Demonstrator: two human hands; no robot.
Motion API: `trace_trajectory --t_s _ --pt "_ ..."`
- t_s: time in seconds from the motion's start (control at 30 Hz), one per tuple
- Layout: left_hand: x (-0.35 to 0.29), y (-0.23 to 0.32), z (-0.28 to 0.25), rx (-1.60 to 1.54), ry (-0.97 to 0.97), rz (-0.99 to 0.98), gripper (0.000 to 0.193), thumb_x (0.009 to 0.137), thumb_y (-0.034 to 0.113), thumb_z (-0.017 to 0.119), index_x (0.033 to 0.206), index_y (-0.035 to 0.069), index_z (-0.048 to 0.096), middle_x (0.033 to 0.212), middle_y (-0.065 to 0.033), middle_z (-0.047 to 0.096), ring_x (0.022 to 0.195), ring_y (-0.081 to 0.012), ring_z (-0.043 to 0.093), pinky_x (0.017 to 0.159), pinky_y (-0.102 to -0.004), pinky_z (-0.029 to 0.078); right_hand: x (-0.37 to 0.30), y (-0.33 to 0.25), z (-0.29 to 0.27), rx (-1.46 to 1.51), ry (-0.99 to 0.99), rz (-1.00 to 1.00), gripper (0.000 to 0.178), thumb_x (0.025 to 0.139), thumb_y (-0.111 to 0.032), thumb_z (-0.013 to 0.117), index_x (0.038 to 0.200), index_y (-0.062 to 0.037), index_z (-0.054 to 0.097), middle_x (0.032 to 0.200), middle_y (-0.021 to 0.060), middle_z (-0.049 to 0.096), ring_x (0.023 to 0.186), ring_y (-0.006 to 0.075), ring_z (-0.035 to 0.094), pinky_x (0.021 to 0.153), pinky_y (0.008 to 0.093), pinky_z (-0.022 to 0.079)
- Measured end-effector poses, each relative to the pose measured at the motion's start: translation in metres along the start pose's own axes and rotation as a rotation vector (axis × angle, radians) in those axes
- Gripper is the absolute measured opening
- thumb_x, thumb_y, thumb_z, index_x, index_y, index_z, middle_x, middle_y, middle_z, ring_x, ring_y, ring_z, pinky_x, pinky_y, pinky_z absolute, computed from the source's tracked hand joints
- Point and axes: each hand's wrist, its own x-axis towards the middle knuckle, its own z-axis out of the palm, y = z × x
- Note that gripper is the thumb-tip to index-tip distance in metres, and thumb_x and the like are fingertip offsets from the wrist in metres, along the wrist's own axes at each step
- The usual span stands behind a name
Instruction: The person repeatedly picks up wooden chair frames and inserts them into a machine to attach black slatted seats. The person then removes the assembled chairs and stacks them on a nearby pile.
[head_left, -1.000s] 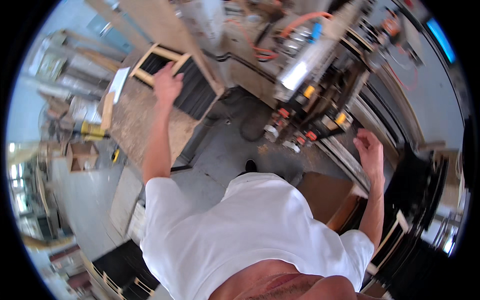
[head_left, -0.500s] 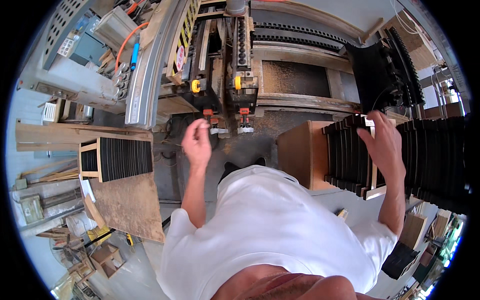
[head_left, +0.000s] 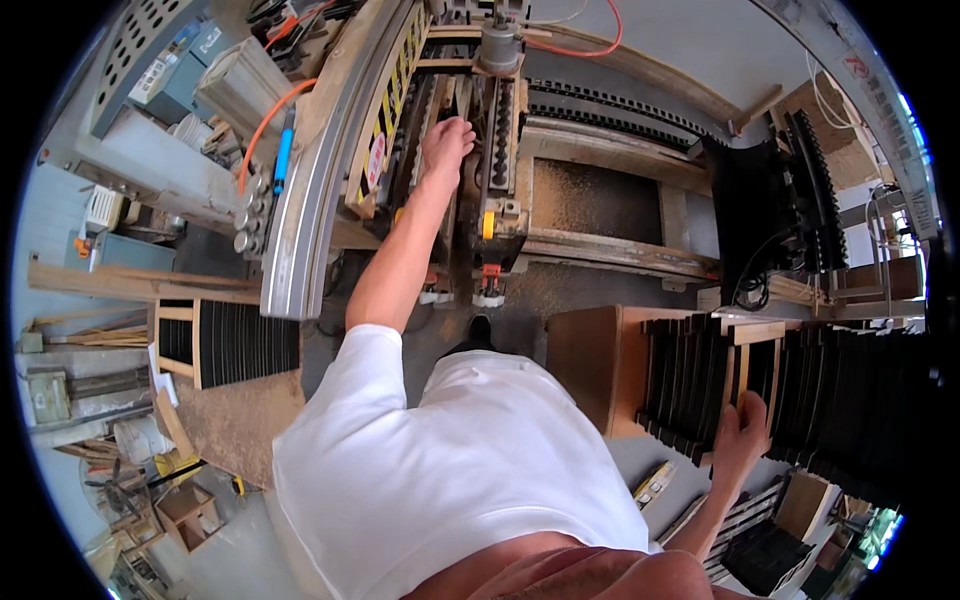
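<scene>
Gripping with the right hand (head_left: 742,428), with fingers drawn in narrow, a pale, straight-barred wooden frame (head_left: 742,368) lodged among the thin black slats (head_left: 688,385) of the row at right. Reaching with the left hand (head_left: 447,148), with fingers loosely curled, over the middle channel of a long grey metal-and-wood machine (head_left: 500,170); cannot tell whether touching it or holding anything.

Moved, since half a second ago, from above the floor before the machine to well over its channel with the left hand; shifted from the far edge of the slat row to its near side with the right.

Just left of that row, set on the floor, a large brown box (head_left: 582,360) with contents hidden from view. Beyond, beside the machine, a rectangular wood-beamed bay (head_left: 620,248) with tan sawdust (head_left: 560,195) scattered inside. At left, on a worn brown particle-board table (head_left: 245,425), a second block of packed black slats (head_left: 248,345) with a pale wooden end frame (head_left: 195,345). Farther down on the left, an open brown wooden box (head_left: 180,497) with a small pale object (head_left: 210,522) inside, too small to identify. Near it, a white round bucket (head_left: 138,440), too blurred to tell what is inside.
</scene>
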Motion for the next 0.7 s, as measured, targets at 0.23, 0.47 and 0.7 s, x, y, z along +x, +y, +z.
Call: trace_trajectory --t_s 0.23,0.47,0.7 --pt "0.157 -0.007 0.024 -0.158 0.091 -0.205 0.058 0.094 0.044 0.059 0.130 -0.001 0.048 0.121 -0.0161 0.057 0.108 -0.0299 0.058 0.092 -0.0432 0.050 0.018 -0.068 -0.009 0.138 0.119 -0.058 0.029 0.089 0.000 0.063 0.118 -0.0009 0.060 0.102 0.0076 0.066 0.089 0.0134 0.059 0.082 0.0277 0.047" --pt "0.217 -0.011 0.053 -0.351 0.280 -0.279 0.060 0.087 0.051 0.066 0.111 -0.001 0.054 0.095 -0.0101 0.058 0.078 -0.0211 0.056 0.066 -0.0396 0.052 0.058 -0.138 0.007 0.067 0.056 -0.392 0.026 0.085 0.007 0.062 0.110 -0.0008 0.060 0.105 0.0152 0.065 0.088 0.0275 0.064 0.076 0.0337 0.051" --pt "0.213 -0.016 0.045 -0.544 0.297 -0.160 0.040 0.092 0.024 0.063 0.121 0.002 0.049 0.112 -0.0170 0.055 0.100 -0.0316 0.059 0.084 -0.0443 0.057 0.115 -0.212 0.053 0.091 -0.140 -0.668 0.028 0.078 0.006 0.065 0.105 -0.0016 0.062 0.104 0.0147 0.066 0.094 0.0341 0.062 0.083 0.0395 0.050"
